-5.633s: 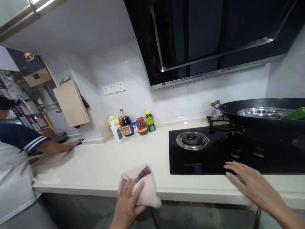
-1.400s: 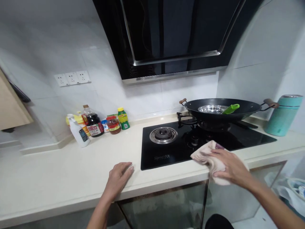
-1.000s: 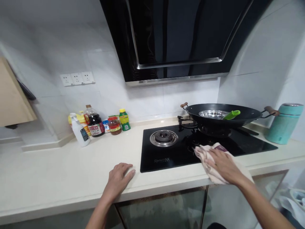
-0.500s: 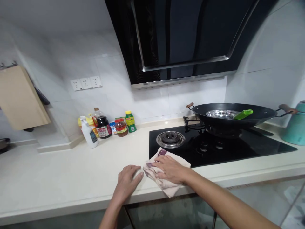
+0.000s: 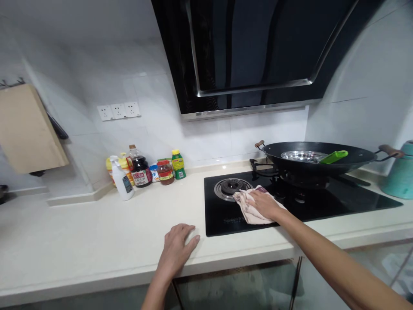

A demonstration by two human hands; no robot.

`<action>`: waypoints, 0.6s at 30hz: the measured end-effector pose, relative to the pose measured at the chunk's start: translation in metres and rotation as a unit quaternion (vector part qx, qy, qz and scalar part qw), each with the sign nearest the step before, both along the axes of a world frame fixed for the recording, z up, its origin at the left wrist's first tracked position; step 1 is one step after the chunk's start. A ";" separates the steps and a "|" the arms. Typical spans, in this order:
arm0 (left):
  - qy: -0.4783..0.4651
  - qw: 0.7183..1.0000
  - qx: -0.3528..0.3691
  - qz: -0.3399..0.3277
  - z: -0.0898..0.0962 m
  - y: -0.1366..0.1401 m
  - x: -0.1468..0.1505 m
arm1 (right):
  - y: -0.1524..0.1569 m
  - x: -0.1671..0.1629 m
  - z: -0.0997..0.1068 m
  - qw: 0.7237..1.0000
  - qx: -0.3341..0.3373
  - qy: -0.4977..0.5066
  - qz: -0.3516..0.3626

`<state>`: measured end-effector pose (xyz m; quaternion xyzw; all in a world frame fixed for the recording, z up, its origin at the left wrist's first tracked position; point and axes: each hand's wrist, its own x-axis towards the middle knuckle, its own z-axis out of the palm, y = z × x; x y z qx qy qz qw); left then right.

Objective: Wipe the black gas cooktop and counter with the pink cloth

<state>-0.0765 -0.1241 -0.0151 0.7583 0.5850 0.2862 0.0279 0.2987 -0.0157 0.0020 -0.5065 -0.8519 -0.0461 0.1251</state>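
Note:
My right hand (image 5: 263, 204) presses a pale pink cloth (image 5: 254, 214) with a purple patch against the black glass gas stove (image 5: 219, 224). Its fingers are bent over the cloth, near the front of the left burner (image 5: 231, 187). The cloth's upper left corner reaches the burner's metal ring. My left hand (image 5: 177, 246) rests on the white countertop (image 5: 135, 234) near its front edge, left of the stove, thumb apart from the fingers and nothing in it.
A large wok (image 5: 351, 160) with a metal strainer (image 5: 303, 156) and green handle sits on the right burner. A spray bottle (image 5: 121, 181), a soy sauce bottle (image 5: 140, 170) and several jars line the wall. The range hood (image 5: 251, 51) hangs above. A teal container (image 5: 402, 176) stands at right.
My right hand has slid the cloth right and farther back, from the stove's front left corner onto the glass beside the burner. My left hand stays on the counter.

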 end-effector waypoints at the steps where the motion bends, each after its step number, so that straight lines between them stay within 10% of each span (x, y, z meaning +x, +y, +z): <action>1: 0.000 1.000 0.001 0.000 0.000 0.000 0.000 | 0.001 0.003 -0.001 1.000 0.000 0.003 -0.030; 12: 0.041 0.998 -0.033 -0.016 -0.002 0.003 -0.003 | -0.016 0.010 -0.026 0.988 -0.078 -0.015 -0.136; 18: 0.072 0.993 -0.057 -0.081 0.017 0.007 0.021 | 0.029 0.005 -0.023 0.984 -0.068 -0.029 -0.161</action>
